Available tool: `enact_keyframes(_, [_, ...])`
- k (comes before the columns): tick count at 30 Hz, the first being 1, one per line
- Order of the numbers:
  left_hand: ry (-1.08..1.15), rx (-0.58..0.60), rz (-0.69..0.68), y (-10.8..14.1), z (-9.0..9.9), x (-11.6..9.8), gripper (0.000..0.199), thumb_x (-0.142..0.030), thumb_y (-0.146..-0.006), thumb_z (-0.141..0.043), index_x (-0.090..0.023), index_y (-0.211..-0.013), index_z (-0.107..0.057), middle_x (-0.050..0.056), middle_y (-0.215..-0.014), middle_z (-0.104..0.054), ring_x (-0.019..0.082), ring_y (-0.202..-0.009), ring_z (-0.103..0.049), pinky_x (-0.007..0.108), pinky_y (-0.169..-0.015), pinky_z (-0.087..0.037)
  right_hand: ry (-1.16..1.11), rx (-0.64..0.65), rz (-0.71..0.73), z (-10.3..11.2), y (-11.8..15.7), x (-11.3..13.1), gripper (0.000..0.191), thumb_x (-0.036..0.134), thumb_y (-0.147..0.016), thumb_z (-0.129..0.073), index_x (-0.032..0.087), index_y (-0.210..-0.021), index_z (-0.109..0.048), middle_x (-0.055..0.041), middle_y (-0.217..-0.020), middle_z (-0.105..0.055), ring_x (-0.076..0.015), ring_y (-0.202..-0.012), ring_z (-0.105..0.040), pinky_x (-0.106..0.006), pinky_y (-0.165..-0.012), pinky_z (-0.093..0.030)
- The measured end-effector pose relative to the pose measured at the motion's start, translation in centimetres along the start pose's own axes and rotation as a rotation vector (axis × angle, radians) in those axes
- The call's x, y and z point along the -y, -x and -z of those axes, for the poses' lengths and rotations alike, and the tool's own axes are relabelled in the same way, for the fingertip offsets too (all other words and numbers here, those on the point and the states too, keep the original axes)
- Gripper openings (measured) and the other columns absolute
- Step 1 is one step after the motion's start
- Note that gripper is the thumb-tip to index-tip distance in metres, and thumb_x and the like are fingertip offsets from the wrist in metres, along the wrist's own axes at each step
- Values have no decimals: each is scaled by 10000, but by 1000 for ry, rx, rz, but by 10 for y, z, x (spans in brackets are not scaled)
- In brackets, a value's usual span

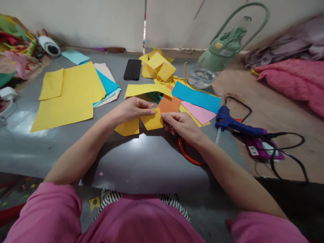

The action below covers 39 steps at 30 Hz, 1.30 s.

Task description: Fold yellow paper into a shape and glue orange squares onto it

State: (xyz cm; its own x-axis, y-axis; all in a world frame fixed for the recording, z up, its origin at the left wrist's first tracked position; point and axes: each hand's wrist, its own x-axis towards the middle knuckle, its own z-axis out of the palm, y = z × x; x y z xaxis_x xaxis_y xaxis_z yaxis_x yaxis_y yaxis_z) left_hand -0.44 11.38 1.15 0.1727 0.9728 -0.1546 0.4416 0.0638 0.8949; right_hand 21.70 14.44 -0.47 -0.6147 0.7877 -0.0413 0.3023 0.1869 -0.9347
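Note:
Between my two hands is a small yellow paper piece (152, 122), held just above the grey table. My left hand (135, 108) pinches its upper left edge, thumb on top. At its right edge, my right hand (182, 124) grips with thumb and fingers. Another yellow paper piece (128, 127) lies below my left hand. Behind them are an orange paper sheet (169, 103) and a curved yellow paper strip (148, 89). Partly under my right hand and forearm shows a red handle (186, 153); the rest of that tool is hidden.
Large yellow sheets (73, 94) lie left, with a phone (132, 69) and dotted yellow paper shapes (159, 64) at the back. Blue (197, 97) and pink paper (198, 112) lie right. A blue glue gun (233, 123), its cable, a purple power strip (263, 148) and a green-topped bottle (217, 54) stand further right.

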Motion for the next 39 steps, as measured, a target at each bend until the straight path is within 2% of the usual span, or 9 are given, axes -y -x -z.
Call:
enact_keyframes(6, [39, -3, -8, -2, 0, 4, 348, -528, -717, -753, -186, -785, -754, 9, -736, -695, 124, -654, -514, 273, -628, -344, -15, 51, -9, 0, 0, 0, 371, 513, -869, -662, 171, -728, -681, 46, -543, -553, -54, -413, -412, -224, -414, -287])
enact_keyframes(9, [31, -1, -6, -2, 1, 4, 319, -506, -720, -747, -195, -790, -758, 9, -747, -710, 128, -664, -531, 274, -640, -361, -27, 53, -17, -1, -1, 0, 358, 513, -856, -681, 169, -762, -706, 39, -562, -574, -63, -435, -440, -223, -423, -325])
enact_keyframes(14, [-21, 20, -119, 3, -4, -4, 293, -471, -761, -719, -182, -791, -752, 2, -736, -700, 123, -674, -540, 259, -639, -376, 27, -125, 103, -3, 0, 0, 349, 510, -808, -752, 194, -955, -753, -8, -777, -707, -92, -555, -533, -234, -490, -422])
enact_keyframes(19, [-214, -34, -255, 12, -13, -14, 258, -415, -846, -672, -167, -851, -745, 12, -755, -715, 124, -675, -560, 248, -620, -371, 110, -223, 202, -3, 3, 2, 260, 462, -844, -735, 210, -893, -778, -29, -823, -755, -124, -616, -586, -270, -580, -470])
enact_keyframes(22, [-330, -60, -276, 15, -12, -17, 283, -441, -865, -662, -175, -910, -750, 18, -792, -731, 124, -671, -563, 248, -608, -355, 161, -279, 271, -3, 7, 4, 212, 434, -867, -719, 234, -902, -783, -26, -832, -759, -139, -644, -609, -284, -608, -491])
enact_keyframes(25, [-413, -60, -263, 16, -8, -18, 283, -445, -870, -655, -180, -884, -754, -2, -711, -694, 115, -620, -520, 249, -573, -316, 231, -324, 355, -2, 9, 7, 165, 406, -879, -715, 253, -893, -776, -18, -828, -754, -130, -621, -590, -286, -611, -496])
enact_keyframes(32, [-441, -124, -305, 16, -8, -19, 151, -302, -844, -656, -181, -798, -734, -18, -661, -672, 109, -601, -523, 237, -570, -313, 294, -314, 385, -2, 9, 7, 194, 424, -880, -711, 248, -942, -765, -27, -869, -758, -124, -589, -555, -289, -575, -474])
enact_keyframes(36, [-444, -128, -320, 16, -11, -18, 149, -295, -854, -650, -179, -804, -729, -13, -650, -663, 110, -599, -520, 239, -563, -302, 293, -261, 393, -2, 7, 5, 203, 435, -883, -703, 241, -895, -763, -25, -824, -736, -126, -589, -554, -291, -577, -459])
enact_keyframes(39, [-422, -107, -325, 16, -12, -18, 154, -309, -855, -659, -175, -867, -733, 6, -727, -705, 124, -648, -554, 243, -581, -315, 314, -275, 385, -2, 8, 6, 185, 415, -896, -686, 241, -886, -747, -22, -817, -728, -127, -590, -545, -292, -584, -454])
